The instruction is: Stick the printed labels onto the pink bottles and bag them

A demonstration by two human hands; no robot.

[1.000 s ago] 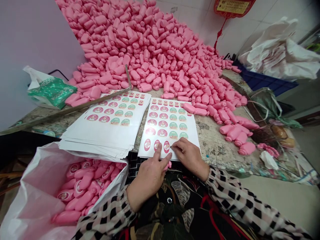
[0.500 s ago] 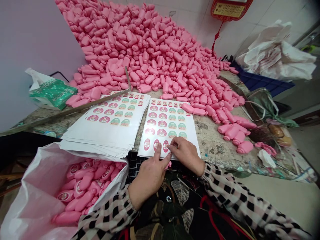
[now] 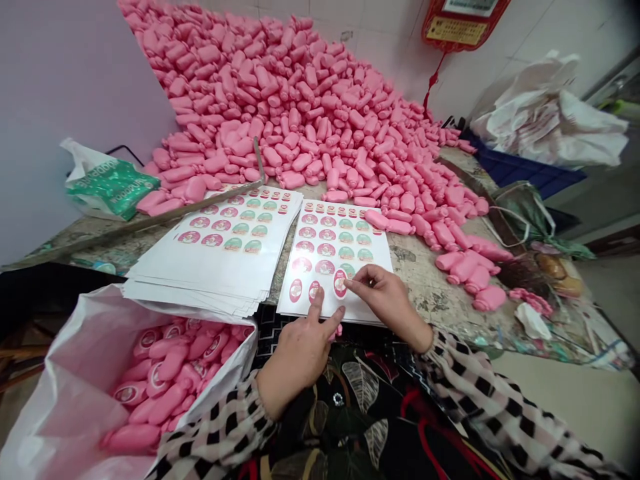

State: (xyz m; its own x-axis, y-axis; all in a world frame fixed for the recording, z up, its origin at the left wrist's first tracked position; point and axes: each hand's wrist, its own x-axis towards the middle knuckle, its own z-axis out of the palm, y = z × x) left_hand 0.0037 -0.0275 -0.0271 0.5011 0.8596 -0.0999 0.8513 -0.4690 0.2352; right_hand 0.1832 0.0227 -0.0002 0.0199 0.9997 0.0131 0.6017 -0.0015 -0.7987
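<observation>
My right hand point(image 3: 387, 300) pinches an oval pink sticker point(image 3: 341, 283) between thumb and forefinger, lifted off the sticker sheet point(image 3: 320, 308). My left hand point(image 3: 303, 357) lies at the sheet's front edge, two fingers stretched out and pressing on it near another oval sticker point(image 3: 315, 291). From under that hand pokes the end of a pink plastic bottle point(image 3: 337, 332), apparently gripped by the curled fingers; most of it is hidden. Rows of pink and green round-topped stickers fill the rest of the sheet.
A stack of sticker sheets point(image 3: 200, 270) sits to the left, crossed by a metal bar point(image 3: 165, 217). Behind rises a big heap of pink bottles point(image 3: 300, 107). A white sack point(image 3: 60, 373) with labelled bottles point(image 3: 173, 360) stands at front left. Loose bottles point(image 3: 473, 270) lie at right.
The oval sticker has come off the sheet, pulled up and slightly right by my right hand. My left hand stays pressed on the sheet.
</observation>
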